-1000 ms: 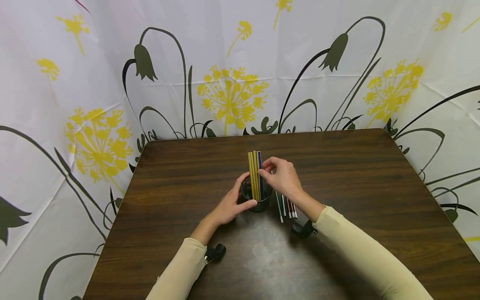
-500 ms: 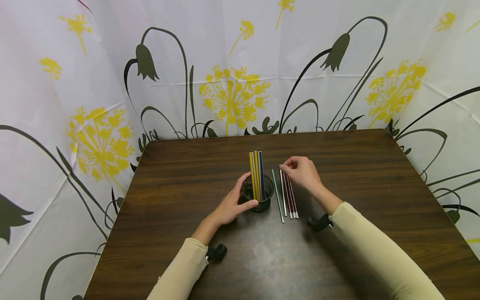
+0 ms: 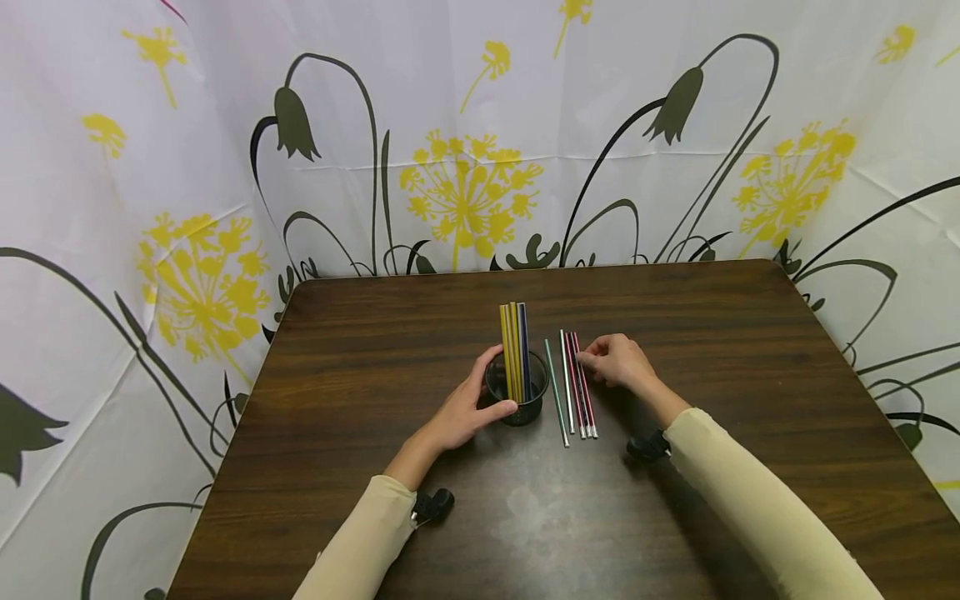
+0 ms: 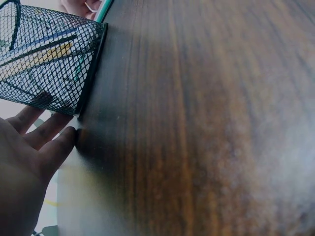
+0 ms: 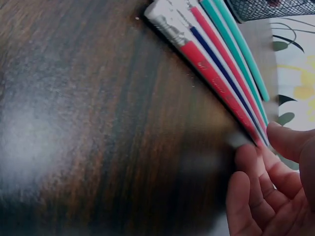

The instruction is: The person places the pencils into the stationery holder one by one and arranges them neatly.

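Note:
In the head view, my left hand (image 3: pixel 468 404) holds a black mesh pencil cup (image 3: pixel 517 414), thumb on the near side and fingers round the left. Yellow and dark blue pencils (image 3: pixel 514 350) stand upright in it. To its right lie several loose pencils: a green one (image 3: pixel 557 392), then more in green, red and dark blue, eraser ends towards me. My right hand (image 3: pixel 617 362) pinches the rightmost red pencil (image 5: pixel 216 78) near its far end, thumb and forefinger meeting there in the right wrist view; its other fingers are curled beneath.
Everything stands on a dark wood-grain table (image 3: pixel 390 333). Behind the table hangs a white curtain (image 3: pixel 525 125) with flower prints. A black wrist camera (image 3: pixel 432 506) sits below the left hand, another wrist camera (image 3: pixel 648 447) below the right.
My right hand has moved from beside the cup rightwards to the loose pencils, then a little nearer to me along the rightmost one. The left hand has stayed on the cup.

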`<action>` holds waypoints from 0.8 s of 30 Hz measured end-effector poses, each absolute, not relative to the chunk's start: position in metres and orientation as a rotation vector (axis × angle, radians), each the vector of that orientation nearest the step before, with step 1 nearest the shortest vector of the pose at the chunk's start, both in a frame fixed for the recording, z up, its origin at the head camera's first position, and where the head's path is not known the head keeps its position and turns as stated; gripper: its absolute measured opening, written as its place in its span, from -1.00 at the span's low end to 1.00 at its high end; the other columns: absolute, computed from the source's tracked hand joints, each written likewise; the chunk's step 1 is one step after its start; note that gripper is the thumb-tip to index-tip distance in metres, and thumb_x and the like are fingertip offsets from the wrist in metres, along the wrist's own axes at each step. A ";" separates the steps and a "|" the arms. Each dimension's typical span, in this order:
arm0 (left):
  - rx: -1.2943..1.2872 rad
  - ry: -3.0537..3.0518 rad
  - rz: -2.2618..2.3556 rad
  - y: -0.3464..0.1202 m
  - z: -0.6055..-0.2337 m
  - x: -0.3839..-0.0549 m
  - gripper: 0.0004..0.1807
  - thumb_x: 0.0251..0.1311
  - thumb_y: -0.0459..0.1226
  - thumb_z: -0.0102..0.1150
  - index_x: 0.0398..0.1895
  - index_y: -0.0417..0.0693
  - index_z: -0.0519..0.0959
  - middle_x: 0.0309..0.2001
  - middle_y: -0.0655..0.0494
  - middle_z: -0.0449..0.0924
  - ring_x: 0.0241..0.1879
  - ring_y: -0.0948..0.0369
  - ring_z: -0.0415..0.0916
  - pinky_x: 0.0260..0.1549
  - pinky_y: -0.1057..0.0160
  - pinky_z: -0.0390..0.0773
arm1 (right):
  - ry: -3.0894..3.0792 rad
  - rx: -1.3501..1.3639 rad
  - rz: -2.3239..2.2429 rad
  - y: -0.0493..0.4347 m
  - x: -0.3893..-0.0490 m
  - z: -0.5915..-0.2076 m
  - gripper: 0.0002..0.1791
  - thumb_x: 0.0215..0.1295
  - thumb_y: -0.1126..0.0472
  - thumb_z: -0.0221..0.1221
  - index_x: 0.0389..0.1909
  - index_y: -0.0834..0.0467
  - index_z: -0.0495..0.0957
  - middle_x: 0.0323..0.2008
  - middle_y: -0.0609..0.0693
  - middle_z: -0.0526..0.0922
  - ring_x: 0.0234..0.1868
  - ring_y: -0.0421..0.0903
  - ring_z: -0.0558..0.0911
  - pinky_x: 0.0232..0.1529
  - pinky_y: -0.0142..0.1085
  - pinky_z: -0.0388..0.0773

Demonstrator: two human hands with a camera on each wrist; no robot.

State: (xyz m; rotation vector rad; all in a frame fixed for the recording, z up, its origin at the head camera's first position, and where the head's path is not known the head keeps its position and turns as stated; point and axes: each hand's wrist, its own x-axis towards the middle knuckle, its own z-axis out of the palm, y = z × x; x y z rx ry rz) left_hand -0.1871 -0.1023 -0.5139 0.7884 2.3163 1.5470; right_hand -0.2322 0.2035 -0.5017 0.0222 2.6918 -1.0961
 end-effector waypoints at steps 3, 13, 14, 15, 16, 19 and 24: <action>0.794 2.316 1.549 -0.102 -0.515 -0.187 -0.09 0.30 -0.04 0.22 0.52 0.53 -0.17 0.41 0.10 0.17 0.33 0.11 0.25 0.26 -0.04 0.29 | 2.718 0.039 -1.061 0.203 -0.233 -0.505 -0.69 0.31 -0.06 0.25 -0.37 0.13 0.62 -0.62 -0.04 0.61 -0.63 -0.14 0.58 -0.57 -0.29 0.52; 0.801 2.320 1.540 -0.103 -0.514 -0.187 -0.10 0.29 0.00 0.22 0.52 0.52 -0.15 0.39 0.08 0.20 0.32 0.09 0.27 0.26 -0.04 0.30 | 2.719 0.049 -1.040 0.202 -0.234 -0.508 -0.75 0.29 0.00 0.29 -0.41 0.10 0.61 -0.62 -0.06 0.61 -0.64 -0.15 0.57 -0.58 -0.30 0.48; 0.796 2.321 1.538 -0.103 -0.514 -0.187 -0.10 0.29 0.00 0.22 0.52 0.53 -0.15 0.39 0.09 0.21 0.32 0.10 0.27 0.26 -0.03 0.30 | 2.711 0.047 -1.046 0.202 -0.235 -0.507 -0.76 0.29 0.01 0.29 -0.40 0.11 0.61 -0.62 -0.06 0.61 -0.63 -0.15 0.57 -0.58 -0.31 0.49; 0.793 2.322 1.535 -0.103 -0.514 -0.187 -0.10 0.28 0.01 0.22 0.51 0.53 -0.15 0.38 0.10 0.21 0.32 0.11 0.27 0.26 -0.03 0.30 | 2.701 0.048 -1.055 0.203 -0.235 -0.507 -0.77 0.29 0.03 0.29 -0.40 0.11 0.61 -0.61 -0.06 0.61 -0.62 -0.15 0.57 -0.58 -0.31 0.50; 0.788 2.323 1.532 -0.103 -0.514 -0.187 -0.10 0.28 0.01 0.22 0.51 0.55 -0.15 0.38 0.11 0.20 0.31 0.13 0.27 0.26 -0.01 0.30 | 2.692 0.049 -1.061 0.203 -0.235 -0.506 -0.78 0.29 0.04 0.29 -0.41 0.11 0.61 -0.59 -0.05 0.61 -0.61 -0.15 0.58 -0.58 -0.31 0.51; 0.785 2.320 1.532 -0.103 -0.514 -0.188 -0.10 0.29 0.00 0.22 0.51 0.56 -0.15 0.39 0.12 0.20 0.31 0.14 0.27 0.26 0.00 0.30 | 2.652 0.049 -1.081 0.205 -0.236 -0.503 -0.79 0.28 0.07 0.30 -0.40 0.13 0.62 -0.56 -0.03 0.63 -0.56 -0.16 0.61 -0.55 -0.32 0.54; 0.795 2.315 1.541 -0.103 -0.514 -0.187 -0.10 0.29 -0.03 0.22 0.52 0.53 -0.15 0.40 0.10 0.18 0.32 0.14 0.26 0.27 -0.03 0.29 | 2.629 0.065 -1.003 0.206 -0.233 -0.495 -0.79 0.25 0.06 0.33 -0.39 0.12 0.61 -0.55 -0.04 0.65 -0.55 -0.14 0.64 -0.51 -0.28 0.57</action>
